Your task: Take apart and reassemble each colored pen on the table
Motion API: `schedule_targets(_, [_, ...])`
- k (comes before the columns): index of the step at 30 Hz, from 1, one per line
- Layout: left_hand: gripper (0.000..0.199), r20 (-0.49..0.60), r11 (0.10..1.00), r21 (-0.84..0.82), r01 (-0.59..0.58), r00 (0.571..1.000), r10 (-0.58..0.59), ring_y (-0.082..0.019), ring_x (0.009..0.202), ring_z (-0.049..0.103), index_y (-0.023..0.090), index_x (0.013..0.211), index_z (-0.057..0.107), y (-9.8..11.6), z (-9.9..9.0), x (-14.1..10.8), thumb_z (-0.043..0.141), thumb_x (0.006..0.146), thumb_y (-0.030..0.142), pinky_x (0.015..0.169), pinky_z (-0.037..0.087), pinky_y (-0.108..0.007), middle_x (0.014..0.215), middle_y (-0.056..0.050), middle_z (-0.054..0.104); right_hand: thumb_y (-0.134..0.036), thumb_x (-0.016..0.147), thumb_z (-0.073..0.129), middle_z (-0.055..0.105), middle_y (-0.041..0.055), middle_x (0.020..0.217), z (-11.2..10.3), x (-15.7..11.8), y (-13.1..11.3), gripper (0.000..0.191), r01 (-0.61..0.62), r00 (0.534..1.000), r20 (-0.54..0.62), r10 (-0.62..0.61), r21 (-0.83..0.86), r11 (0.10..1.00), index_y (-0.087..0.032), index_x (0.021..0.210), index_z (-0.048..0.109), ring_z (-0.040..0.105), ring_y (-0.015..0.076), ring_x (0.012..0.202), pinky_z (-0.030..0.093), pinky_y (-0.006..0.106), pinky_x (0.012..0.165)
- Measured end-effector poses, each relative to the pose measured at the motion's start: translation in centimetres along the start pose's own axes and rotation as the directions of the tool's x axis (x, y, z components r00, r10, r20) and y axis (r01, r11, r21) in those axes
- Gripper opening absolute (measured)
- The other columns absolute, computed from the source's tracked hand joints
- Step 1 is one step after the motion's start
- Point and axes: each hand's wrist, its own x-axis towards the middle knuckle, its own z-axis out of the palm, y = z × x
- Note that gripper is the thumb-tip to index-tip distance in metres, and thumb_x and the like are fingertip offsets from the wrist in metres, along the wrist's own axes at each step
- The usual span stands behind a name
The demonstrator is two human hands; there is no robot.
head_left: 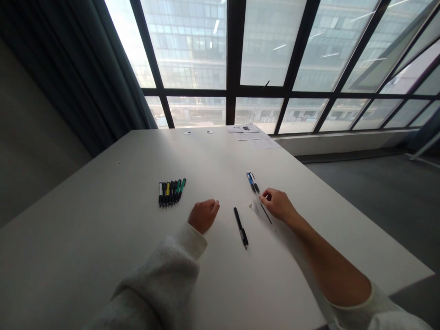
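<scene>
My left hand [204, 215] is closed in a loose fist over the middle of the white table [137, 261]; whatever it may hold is hidden. Fingers pinched, my right hand [277, 203] is beside a thin dark rod [266, 214], and I cannot make out what is between the fingertips. A small clear piece [250, 206] lies to its left. Between my hands rests a black pen [241, 228]. Just beyond my right hand are a blue pen [250, 182] and a white-and-black pen [255, 182]. Several pens [171, 192] in black, yellow, green and white lie side by side at the left.
Printed papers [252, 136] lie at the table's far end, near two small white discs with dark centres. Behind the table stand large windows [192, 46], with a dark curtain [85, 68] at the left. The table's right edge borders grey floor.
</scene>
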Motion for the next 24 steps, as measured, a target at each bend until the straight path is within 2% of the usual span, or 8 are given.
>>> schedule_targets(3, [0.041, 0.032, 1.000, 0.020, -0.009, 0.999, 0.008, -0.012, 0.049, 0.025, 0.020, 0.052, 0.033, 0.3, 0.1, -0.2, 0.042, 0.089, 0.036, 0.056, 0.017, -0.030, 0.048, 0.005, 0.028, -0.028, 0.083, 0.062, 0.072, 0.0058, 0.074, 0.2, 0.2, 0.5, 0.015, -0.035, 0.998, 0.051, 0.037, -0.048, 0.998, -0.017, 0.076, 0.069, 0.062, 0.0170, 0.067, 0.039, 0.025, 0.063])
schedule_targets(10, [0.040, 0.058, 0.998, 0.069, 0.002, 0.998, -0.006, -0.012, 0.050, 0.027, 0.020, 0.052, 0.036, 0.4, -0.1, -0.2, 0.040, 0.089, 0.034, 0.056, 0.016, -0.030, 0.049, 0.004, 0.032, -0.029, 0.086, 0.060, 0.074, 0.0092, 0.086, -0.5, 0.5, 0.6, 0.018, -0.096, 0.988, 0.106, 0.110, -0.124, 0.988, -0.016, 0.083, 0.071, 0.065, 0.0199, 0.080, 0.041, 0.026, 0.069])
schedule_targets(14, [0.041, 0.084, 0.994, 0.107, -0.001, 0.996, -0.008, -0.013, 0.049, 0.028, 0.020, 0.052, 0.041, 0.8, 0.1, -0.6, 0.042, 0.090, 0.036, 0.055, 0.016, -0.030, 0.049, 0.002, 0.038, -0.031, 0.080, 0.067, 0.074, 0.0109, 0.080, -1.3, 0.7, 1.1, 0.018, -0.135, 0.953, 0.253, 0.167, -0.138, 0.981, -0.014, 0.075, 0.072, 0.068, 0.0217, 0.077, 0.043, 0.027, 0.066])
schedule_targets(18, [0.045, 0.148, 0.992, 0.123, -0.040, 0.989, 0.022, -0.014, 0.052, 0.039, 0.020, 0.055, 0.047, 3.3, 1.1, -2.0, 0.049, 0.089, 0.051, 0.055, 0.019, -0.028, 0.052, 0.001, 0.047, -0.033, 0.072, 0.074, 0.070, 0.0073, 0.059, -1.8, 0.6, 1.8, 0.022, -0.200, 0.860, 0.458, 0.223, -0.098, 0.975, -0.013, 0.065, 0.069, 0.066, 0.0183, 0.055, 0.044, 0.023, 0.052])
schedule_targets(20, [0.048, 0.176, 0.991, 0.125, -0.051, 0.984, 0.028, -0.015, 0.054, 0.046, 0.021, 0.059, 0.051, 5.0, 1.7, -2.8, 0.052, 0.086, 0.061, 0.055, 0.022, -0.028, 0.056, 0.000, 0.053, -0.032, 0.071, 0.074, 0.069, 0.0061, 0.054, -1.9, 0.5, 1.9, 0.022, -0.217, 0.825, 0.519, 0.223, -0.072, 0.973, -0.014, 0.063, 0.067, 0.065, 0.0171, 0.050, 0.044, 0.022, 0.048])
schedule_targets(22, [0.050, 0.216, 0.987, 0.161, -0.029, 0.976, -0.006, -0.020, 0.060, 0.054, 0.020, 0.067, 0.057, 6.3, 2.2, -3.3, 0.051, 0.085, 0.067, 0.056, 0.026, -0.028, 0.063, -0.004, 0.060, -0.029, 0.072, 0.072, 0.068, 0.0057, 0.054, -1.9, 0.2, 1.8, 0.019, -0.213, 0.816, 0.539, 0.210, -0.059, 0.975, -0.014, 0.061, 0.066, 0.065, 0.0167, 0.049, 0.044, 0.022, 0.047])
schedule_targets(24, [0.046, 0.250, 0.984, 0.179, 0.006, 0.967, -0.052, -0.025, 0.068, 0.061, 0.019, 0.075, 0.061, 7.1, 2.4, -3.4, 0.054, 0.085, 0.064, 0.059, 0.032, -0.030, 0.073, -0.009, 0.066, -0.024, 0.072, 0.069, 0.068, 0.0051, 0.052, -2.1, 0.0, 1.5, 0.016, -0.190, 0.823, 0.533, 0.196, -0.067, 0.979, -0.015, 0.060, 0.066, 0.064, 0.0167, 0.049, 0.045, 0.022, 0.047])
